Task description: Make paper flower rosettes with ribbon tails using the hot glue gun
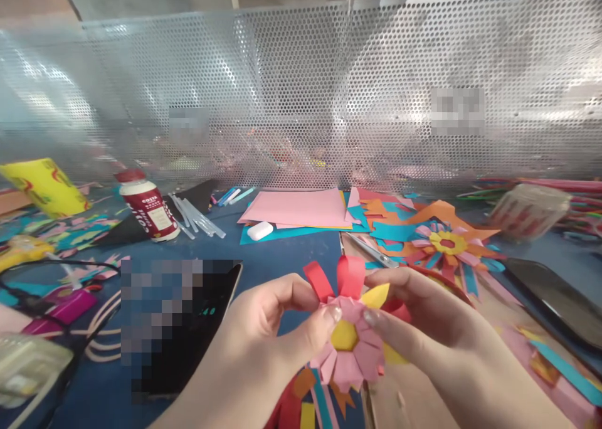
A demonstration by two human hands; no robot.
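Between my two hands is a paper flower with folded pink petals, a yellow centre and red paper loops at its top. My left hand pinches its upper left side, thumb on the pink petals. On the upper right edge, my right hand grips it with the thumb in front, beside a pointed yellow paper piece. The fingers behind the flower are partly hidden. Below it lie red, orange, blue and yellow paper strips.
Pink paper sheets, a white case and a utility knife lie ahead. Another paper flower and a phone are right. Left are a tablet, a bottle, glue sticks and cables.
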